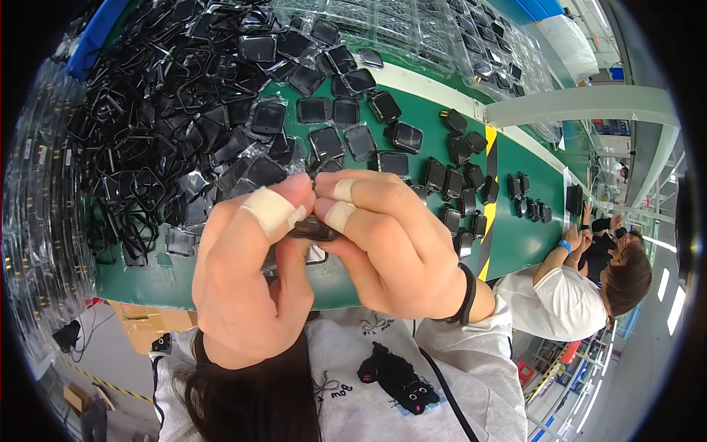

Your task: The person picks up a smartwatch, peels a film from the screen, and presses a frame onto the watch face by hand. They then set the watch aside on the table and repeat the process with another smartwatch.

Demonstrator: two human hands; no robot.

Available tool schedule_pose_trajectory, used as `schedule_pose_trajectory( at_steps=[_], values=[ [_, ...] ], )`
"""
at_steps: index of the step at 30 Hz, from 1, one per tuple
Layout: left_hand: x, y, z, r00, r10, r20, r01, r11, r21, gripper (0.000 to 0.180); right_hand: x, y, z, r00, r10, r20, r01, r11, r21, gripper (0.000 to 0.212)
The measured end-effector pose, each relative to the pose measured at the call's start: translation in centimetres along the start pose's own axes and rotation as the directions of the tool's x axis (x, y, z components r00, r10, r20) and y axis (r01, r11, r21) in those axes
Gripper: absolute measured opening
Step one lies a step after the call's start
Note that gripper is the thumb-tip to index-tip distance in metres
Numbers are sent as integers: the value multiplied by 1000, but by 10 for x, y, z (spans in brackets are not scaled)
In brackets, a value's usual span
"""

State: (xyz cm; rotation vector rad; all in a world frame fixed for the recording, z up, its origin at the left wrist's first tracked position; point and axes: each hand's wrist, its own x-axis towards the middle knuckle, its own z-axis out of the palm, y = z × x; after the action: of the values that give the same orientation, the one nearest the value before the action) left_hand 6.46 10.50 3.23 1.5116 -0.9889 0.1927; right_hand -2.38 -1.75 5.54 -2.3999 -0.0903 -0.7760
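Observation:
Close together over the near edge of the green table, both my hands grip one small dark case, which looks like a watch body. My left hand has its fingers bent round the case's left side, with pale tape on one finger. On the other side, my right hand pinches it between thumb and fingers; two of those fingers are taped. Most of the case is hidden by my fingers. Just beyond my fingertips lie flat black square pieces in clear film.
A large heap of black frames covers the left. Assembled black cases stand in groups to the right, before a yellow-black tape strip. Clear plastic trays are stacked at the back. A co-worker sits at the right.

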Motion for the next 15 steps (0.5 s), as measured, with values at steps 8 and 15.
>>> schedule_pose_trajectory(
  at_steps=[8, 15],
  values=[
    [-9, 1, 2, 994, -2, 105, 0, 1000, 19, 47, -4, 6, -4, 998, -26, 55, 27, 999, -26, 29],
    [14, 0, 6, 864, -440, 245, 488, 853, -186, 45, -14, 33, -12, 973, 209, 98, -227, 944, 239, 28]
  ],
)
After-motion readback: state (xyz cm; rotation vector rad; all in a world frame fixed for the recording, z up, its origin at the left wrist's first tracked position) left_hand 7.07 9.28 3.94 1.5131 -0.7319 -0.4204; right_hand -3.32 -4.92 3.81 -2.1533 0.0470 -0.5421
